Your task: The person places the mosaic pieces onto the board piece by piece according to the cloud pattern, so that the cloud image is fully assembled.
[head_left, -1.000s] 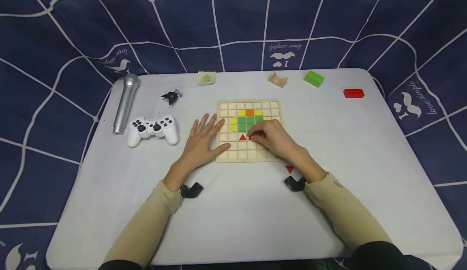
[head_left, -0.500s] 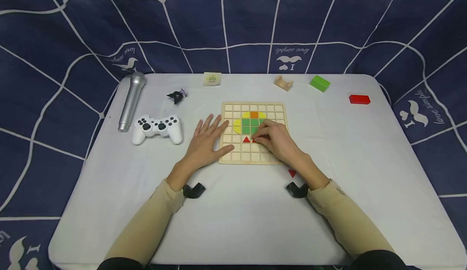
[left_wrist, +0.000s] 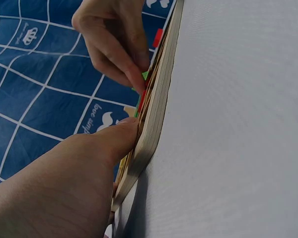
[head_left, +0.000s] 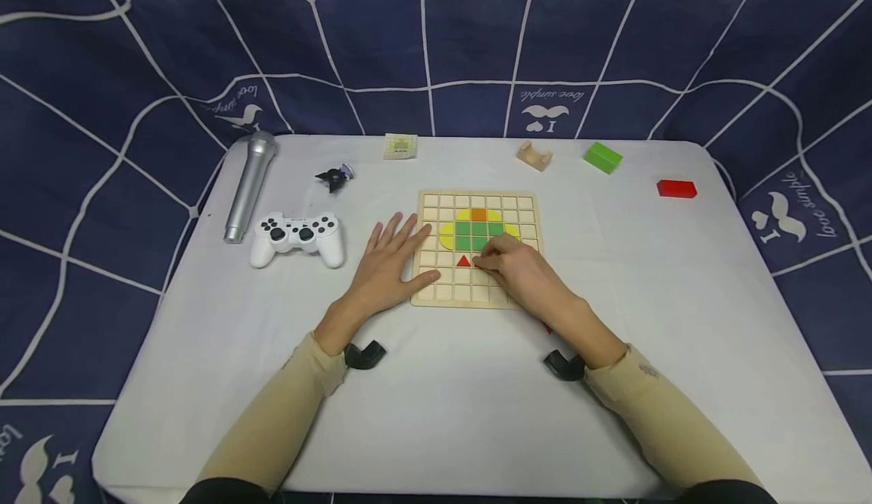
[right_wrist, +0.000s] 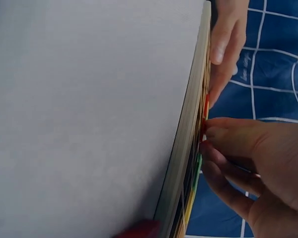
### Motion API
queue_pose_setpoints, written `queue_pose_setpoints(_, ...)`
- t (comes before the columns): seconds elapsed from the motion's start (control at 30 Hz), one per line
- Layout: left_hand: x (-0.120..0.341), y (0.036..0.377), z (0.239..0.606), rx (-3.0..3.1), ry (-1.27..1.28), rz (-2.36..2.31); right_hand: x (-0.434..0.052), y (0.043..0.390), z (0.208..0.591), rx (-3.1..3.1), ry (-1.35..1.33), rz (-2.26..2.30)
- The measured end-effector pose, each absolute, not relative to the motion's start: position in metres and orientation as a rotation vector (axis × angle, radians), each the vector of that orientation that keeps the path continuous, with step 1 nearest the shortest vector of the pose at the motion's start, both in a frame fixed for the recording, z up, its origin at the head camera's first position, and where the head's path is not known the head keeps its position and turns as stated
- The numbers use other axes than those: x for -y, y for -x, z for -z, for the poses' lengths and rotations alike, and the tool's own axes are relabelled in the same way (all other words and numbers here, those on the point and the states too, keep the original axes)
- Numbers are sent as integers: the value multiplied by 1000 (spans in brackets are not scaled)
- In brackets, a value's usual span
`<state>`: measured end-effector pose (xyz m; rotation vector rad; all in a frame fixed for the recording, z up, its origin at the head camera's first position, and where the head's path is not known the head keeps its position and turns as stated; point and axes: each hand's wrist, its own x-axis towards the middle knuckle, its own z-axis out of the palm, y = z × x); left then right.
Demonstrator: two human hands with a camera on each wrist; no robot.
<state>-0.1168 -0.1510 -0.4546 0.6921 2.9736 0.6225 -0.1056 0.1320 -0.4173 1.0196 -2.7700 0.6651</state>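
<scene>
A wooden grid board (head_left: 436, 294) lies mid-table, bearing green squares (head_left: 463, 244), an orange square (head_left: 479, 215) and yellow curved pieces (head_left: 446, 236). One red triangle (head_left: 463, 261) sits in a cell below the green. Just to its right, the thumb and forefinger of my right hand (head_left: 523, 271) pinch a second red triangle (head_left: 477, 265), mostly hidden by the fingertips and low against the board. My left hand (head_left: 384, 271) rests with fingers spread at the board's left edge; its thumb (left_wrist: 121, 134) lies on the board. A loose red triangle (head_left: 548, 328) shows partly beneath the right wrist.
A white game controller (head_left: 298, 238), silver microphone (head_left: 250, 186) and small dark figure (head_left: 334, 178) stand left. Along the back are a patterned card (head_left: 400, 146), notched wooden block (head_left: 534, 156) and green block (head_left: 602, 157). A red block (head_left: 677, 188) lies right.
The head view has shifted slightly. My right fingertips stay at the same cell, while the right wrist has moved to cover most of the loose red triangle. The left hand stays on the board.
</scene>
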Motion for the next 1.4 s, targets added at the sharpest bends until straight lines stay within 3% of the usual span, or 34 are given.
queue_pose_setpoints(0.43,150,118,455,-2964,-672,-610,-155,86,410,2758,-1047,-625)
queue_pose_setpoints(0.97,150,115,454,-2968,-676,-633,-226,36,416,2900,-585,-863)
queue_pose_setpoints(1.4,151,115,455,-2966,-674,-625,-229,17,426,2843,-685,-968)
